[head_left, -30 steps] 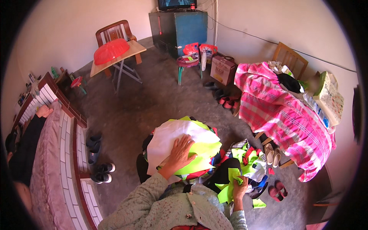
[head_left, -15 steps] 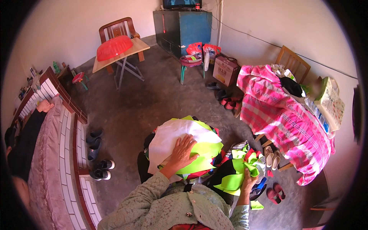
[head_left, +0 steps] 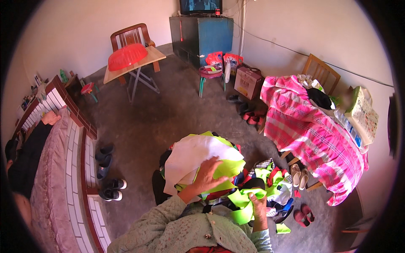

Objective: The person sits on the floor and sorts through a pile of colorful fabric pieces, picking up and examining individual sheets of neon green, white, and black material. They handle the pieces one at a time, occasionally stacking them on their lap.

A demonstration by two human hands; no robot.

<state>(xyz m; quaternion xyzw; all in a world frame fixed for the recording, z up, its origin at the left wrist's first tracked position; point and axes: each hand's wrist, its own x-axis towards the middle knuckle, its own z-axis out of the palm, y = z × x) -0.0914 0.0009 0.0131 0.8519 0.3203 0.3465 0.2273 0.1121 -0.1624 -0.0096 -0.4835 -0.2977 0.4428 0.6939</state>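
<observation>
A round pile topped by a white cloth [head_left: 181, 158] and lime-green cloth [head_left: 232, 168] is in front of me. My left hand [head_left: 206, 176] is over its near side with fingers stretched apart, gripping nothing; whether it touches the cloth I cannot tell. To the right, my right hand [head_left: 258, 205] pinches a lime-green fabric piece [head_left: 244, 202], which folds and hangs near my lap. Beyond that hand lies a heap of fabric scraps [head_left: 276, 183] in lime, red, white, black and checks.
A pink plaid cloth [head_left: 303, 135] covers furniture on the right, beside beige shoes [head_left: 299, 176] and dark red shoes [head_left: 304, 215]. Dark shoes [head_left: 112, 189] stand by the tiled bed edge [head_left: 74, 168], where another person [head_left: 29, 156] lies. Ahead is a folding table [head_left: 156, 57] with a red basin [head_left: 128, 57].
My right hand has moved left and nearer my body with the lime-green fabric piece, away from the heap. My left hand has shifted slightly, its fingers lifting from the pile's top.
</observation>
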